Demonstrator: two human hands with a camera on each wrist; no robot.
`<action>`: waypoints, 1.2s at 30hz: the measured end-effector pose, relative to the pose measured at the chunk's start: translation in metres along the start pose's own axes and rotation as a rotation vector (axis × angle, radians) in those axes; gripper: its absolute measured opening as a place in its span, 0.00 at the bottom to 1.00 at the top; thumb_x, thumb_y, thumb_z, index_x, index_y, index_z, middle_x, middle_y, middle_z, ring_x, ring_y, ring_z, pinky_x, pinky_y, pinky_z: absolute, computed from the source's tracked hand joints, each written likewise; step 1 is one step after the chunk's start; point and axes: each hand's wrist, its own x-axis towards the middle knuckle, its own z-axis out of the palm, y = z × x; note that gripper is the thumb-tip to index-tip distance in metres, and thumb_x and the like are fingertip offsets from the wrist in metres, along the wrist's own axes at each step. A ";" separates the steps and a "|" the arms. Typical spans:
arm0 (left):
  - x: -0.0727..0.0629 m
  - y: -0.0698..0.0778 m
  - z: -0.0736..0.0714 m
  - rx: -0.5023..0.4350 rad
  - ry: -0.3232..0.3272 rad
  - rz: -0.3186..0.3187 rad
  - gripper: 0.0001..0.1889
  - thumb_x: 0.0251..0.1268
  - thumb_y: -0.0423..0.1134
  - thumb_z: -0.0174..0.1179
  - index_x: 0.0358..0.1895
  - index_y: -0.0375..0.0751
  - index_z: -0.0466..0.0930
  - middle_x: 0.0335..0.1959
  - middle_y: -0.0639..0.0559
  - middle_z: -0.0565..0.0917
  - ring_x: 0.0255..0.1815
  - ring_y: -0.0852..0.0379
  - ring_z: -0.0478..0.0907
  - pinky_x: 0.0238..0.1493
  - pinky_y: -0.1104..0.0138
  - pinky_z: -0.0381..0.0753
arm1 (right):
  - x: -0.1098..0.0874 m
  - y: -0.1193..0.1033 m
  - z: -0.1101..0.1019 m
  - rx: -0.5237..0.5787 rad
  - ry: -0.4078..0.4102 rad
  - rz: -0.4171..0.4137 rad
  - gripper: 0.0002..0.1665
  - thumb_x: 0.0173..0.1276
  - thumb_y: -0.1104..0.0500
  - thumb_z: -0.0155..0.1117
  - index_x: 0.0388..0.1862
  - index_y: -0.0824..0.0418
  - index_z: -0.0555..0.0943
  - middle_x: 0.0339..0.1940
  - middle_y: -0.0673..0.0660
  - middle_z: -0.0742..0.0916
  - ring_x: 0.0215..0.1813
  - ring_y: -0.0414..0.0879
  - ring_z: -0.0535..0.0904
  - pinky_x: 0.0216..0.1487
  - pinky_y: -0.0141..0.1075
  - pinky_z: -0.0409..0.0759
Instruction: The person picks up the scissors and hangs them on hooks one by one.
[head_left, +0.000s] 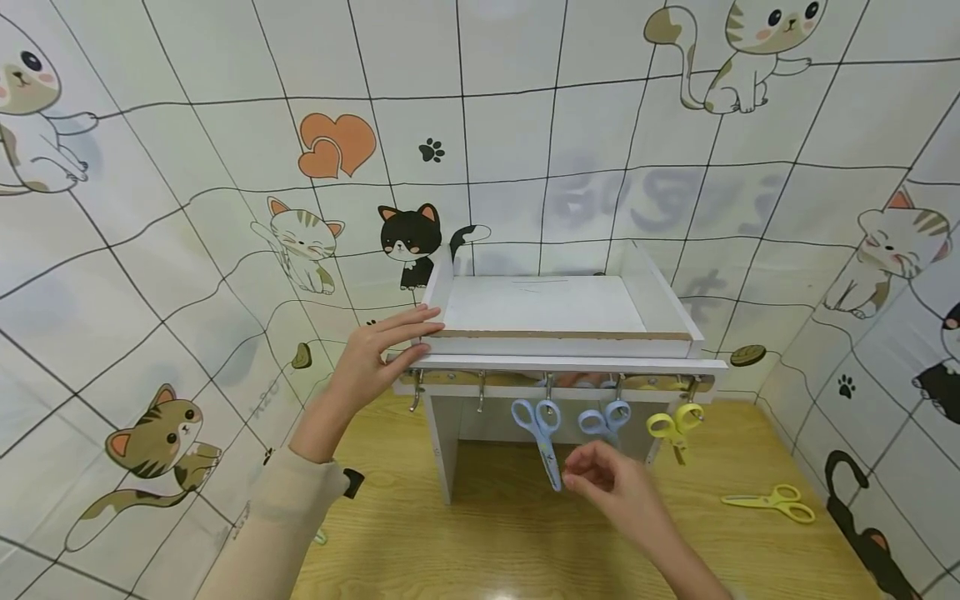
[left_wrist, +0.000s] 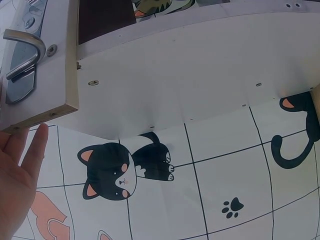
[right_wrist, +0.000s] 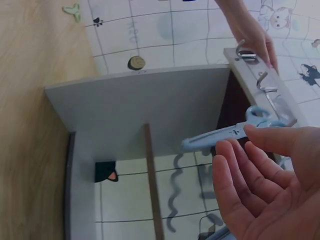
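Observation:
In the head view my left hand rests on the left end of a white shelf, its fingers extended along the corner. A hook rail runs under the shelf's front edge. From a middle hook hangs a pair of blue scissors, blades down. My right hand is just right of their tip, fingers loosely bent, with nothing visibly held. Seen from the right wrist, the thumb and fingers are apart beside the scissors. Further right hang other blue scissors and yellow scissors.
Another pair of yellow scissors lies on the wooden table at the right. The two leftmost hooks, including the end hook, carry nothing. A white cloth printed with cats stands behind and at both sides. A green item lies at the left.

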 end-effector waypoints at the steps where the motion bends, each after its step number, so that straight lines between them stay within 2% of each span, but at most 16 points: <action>1: 0.000 0.000 0.000 0.001 0.001 0.001 0.21 0.58 0.28 0.69 0.56 0.44 0.86 0.61 0.46 0.84 0.67 0.46 0.77 0.65 0.54 0.77 | -0.003 0.004 -0.001 0.010 -0.013 -0.004 0.09 0.65 0.61 0.71 0.41 0.64 0.82 0.35 0.55 0.89 0.34 0.31 0.82 0.37 0.29 0.84; 6: 0.000 0.000 -0.001 0.002 0.008 0.002 0.20 0.58 0.28 0.69 0.55 0.44 0.86 0.61 0.45 0.84 0.67 0.46 0.77 0.65 0.56 0.77 | -0.015 0.030 -0.010 0.042 -0.100 -0.042 0.09 0.69 0.62 0.66 0.45 0.66 0.82 0.36 0.59 0.89 0.37 0.30 0.83 0.36 0.31 0.85; 8: -0.001 -0.001 -0.001 0.004 0.010 0.001 0.20 0.58 0.27 0.69 0.55 0.44 0.86 0.61 0.45 0.84 0.67 0.46 0.77 0.66 0.57 0.76 | -0.021 0.042 -0.015 0.031 -0.131 -0.029 0.10 0.70 0.61 0.65 0.46 0.66 0.82 0.37 0.58 0.89 0.37 0.29 0.83 0.35 0.31 0.84; 11: -0.001 -0.001 -0.002 0.004 0.010 0.001 0.20 0.58 0.28 0.69 0.55 0.44 0.86 0.61 0.45 0.84 0.67 0.47 0.77 0.68 0.61 0.75 | -0.028 0.062 -0.027 0.016 -0.183 0.043 0.13 0.72 0.60 0.63 0.49 0.67 0.82 0.39 0.58 0.90 0.38 0.29 0.83 0.36 0.31 0.84; 16: -0.001 -0.001 -0.002 -0.002 0.016 0.005 0.21 0.57 0.27 0.69 0.56 0.44 0.86 0.61 0.46 0.83 0.67 0.47 0.77 0.70 0.68 0.72 | -0.037 0.087 -0.051 0.021 -0.246 0.241 0.21 0.75 0.56 0.60 0.56 0.72 0.79 0.46 0.64 0.88 0.38 0.33 0.84 0.38 0.32 0.85; 22: -0.001 -0.001 -0.002 -0.014 0.017 0.004 0.21 0.58 0.27 0.69 0.56 0.43 0.86 0.61 0.45 0.83 0.67 0.47 0.77 0.71 0.72 0.70 | -0.037 0.119 -0.086 -0.033 -0.222 0.367 0.26 0.76 0.55 0.58 0.58 0.77 0.76 0.48 0.68 0.87 0.41 0.42 0.86 0.42 0.40 0.87; 27: -0.001 0.000 -0.001 -0.014 0.006 -0.004 0.20 0.58 0.27 0.68 0.56 0.43 0.86 0.61 0.45 0.83 0.67 0.46 0.77 0.70 0.67 0.72 | -0.035 0.146 -0.116 -0.001 -0.193 0.477 0.29 0.79 0.55 0.54 0.62 0.81 0.71 0.51 0.69 0.87 0.42 0.38 0.86 0.47 0.43 0.88; 29: -0.001 0.001 -0.001 -0.014 0.004 -0.009 0.20 0.58 0.27 0.68 0.56 0.43 0.86 0.61 0.45 0.83 0.68 0.46 0.77 0.70 0.65 0.72 | -0.035 0.154 -0.125 0.022 -0.160 0.536 0.30 0.79 0.53 0.55 0.63 0.80 0.71 0.51 0.67 0.88 0.42 0.38 0.87 0.48 0.43 0.87; 32: -0.001 0.001 0.000 -0.015 0.005 -0.010 0.20 0.58 0.27 0.68 0.56 0.43 0.86 0.61 0.45 0.83 0.67 0.46 0.77 0.70 0.64 0.73 | -0.036 0.167 -0.137 0.057 -0.096 0.617 0.31 0.77 0.52 0.57 0.64 0.78 0.72 0.47 0.59 0.90 0.42 0.38 0.87 0.48 0.41 0.87; 36: 0.000 0.001 0.001 -0.017 0.009 0.002 0.21 0.58 0.27 0.69 0.56 0.43 0.86 0.61 0.45 0.84 0.67 0.46 0.77 0.70 0.66 0.73 | -0.040 0.185 -0.156 0.111 -0.064 0.678 0.32 0.77 0.51 0.58 0.64 0.79 0.71 0.43 0.49 0.90 0.40 0.36 0.87 0.47 0.38 0.87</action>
